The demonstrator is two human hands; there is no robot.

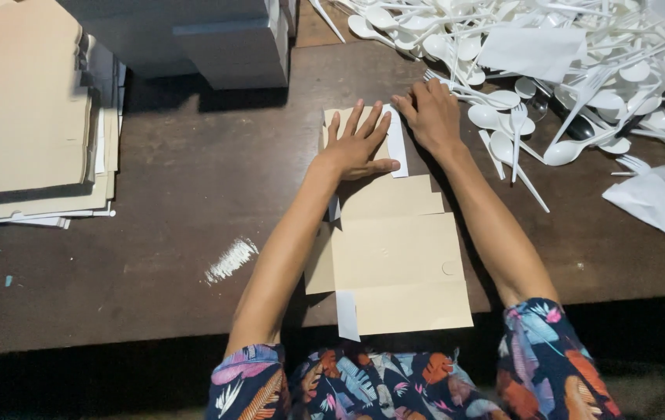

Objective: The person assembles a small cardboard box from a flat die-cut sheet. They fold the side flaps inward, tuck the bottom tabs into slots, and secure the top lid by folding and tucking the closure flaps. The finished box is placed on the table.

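On the dark table point(192, 194) a flat tan cardboard blank point(394, 257) lies unfolded, its long side running away from the person toward the far edge. The left hand point(359, 144) lies on the far panel of the blank with its grip wide — fingers spread and flat, pressing down, closed on nothing. Just to the right of it the right hand point(431, 117) rests with fingers bent and bunched at the blank's far right corner, beside a narrow white strip point(396, 140) that stands along that edge; whether this grip pinches the strip or only touches the table cannot be told. Right of and beyond the right hand lies a loose heap of white plastic spoons and forks point(550, 70), with white paper napkins point(655, 198) among them. Well to the left of both hands sits a stack of flat cardboard sheets point(21, 117), and beyond the left hand, grey boxes point(223, 39). As a judgement, the folding looks barely begun: the near panels lie flat, a second white flap point(347, 315) at the near edge is untouched, and only the far end is being worked — most creases remain.
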